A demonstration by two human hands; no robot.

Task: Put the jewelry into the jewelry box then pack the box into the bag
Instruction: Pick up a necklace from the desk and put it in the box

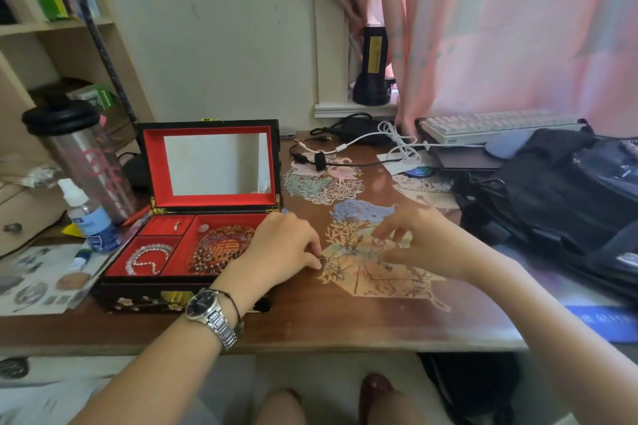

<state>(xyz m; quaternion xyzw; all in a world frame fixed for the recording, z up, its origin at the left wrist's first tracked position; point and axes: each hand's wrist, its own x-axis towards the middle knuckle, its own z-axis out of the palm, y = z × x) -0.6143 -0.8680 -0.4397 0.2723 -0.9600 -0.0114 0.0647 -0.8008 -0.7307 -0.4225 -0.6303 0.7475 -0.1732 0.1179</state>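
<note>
A black lacquered jewelry box (131, 290) stands open on the desk, red-lined, with a mirror in its lid. Inside lie a pearl bracelet (146, 257), a small ring (177, 225) and a round embroidered piece (221, 248). Just right of the box, a thin metal chain necklace (348, 252) lies on a paper-cut under the desk glass. My left hand (283, 248) pinches one end of the chain. My right hand (424, 241) hovers over its other end, fingers spread, touching it or nearly so. A black bag (552, 203) sits at the right.
A steel tumbler (86, 162) and a small bottle (91, 217) stand left of the box. Cables (362, 145), a keyboard (500, 126) and a torch (373, 69) are at the back. A blue pad (607, 321) lies at the front right edge.
</note>
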